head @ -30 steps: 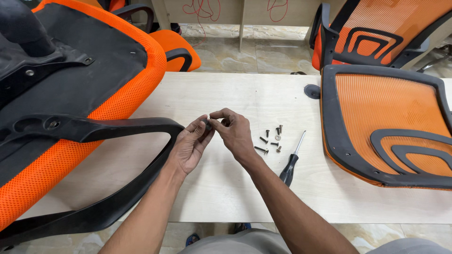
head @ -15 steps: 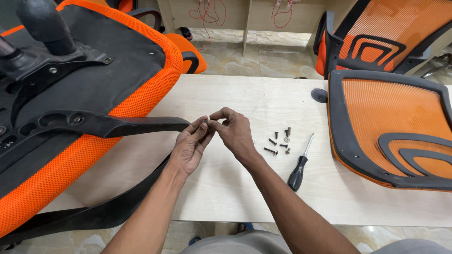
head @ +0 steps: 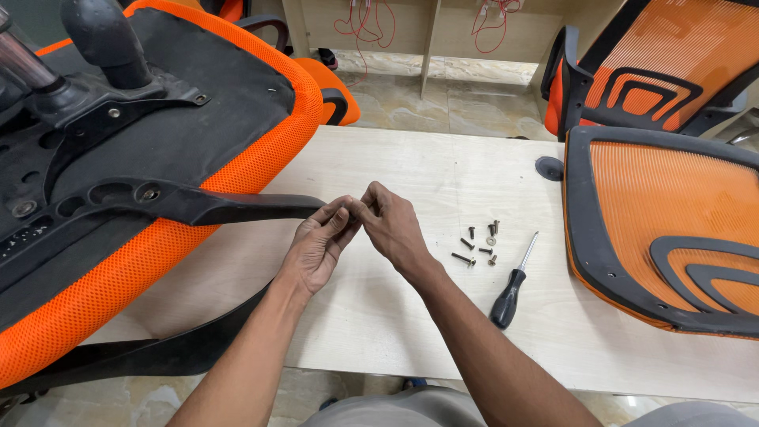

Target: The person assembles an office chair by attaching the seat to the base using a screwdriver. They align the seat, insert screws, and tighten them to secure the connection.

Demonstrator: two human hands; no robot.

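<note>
Together, hands meeting fingertip to fingertip above the counter (head: 443,170).
Left hand (head: 318,251) and right hand (head: 393,228) pinched closed; object between them hidden, forearms angled inward.

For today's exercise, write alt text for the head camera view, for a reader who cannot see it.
Two hands, left hand and right hand, meet fingertip to fingertip over a pale table, beside the arm of an upturned orange chair seat. Loose screws, a screwdriver and an orange chair back lie to the right.
</note>
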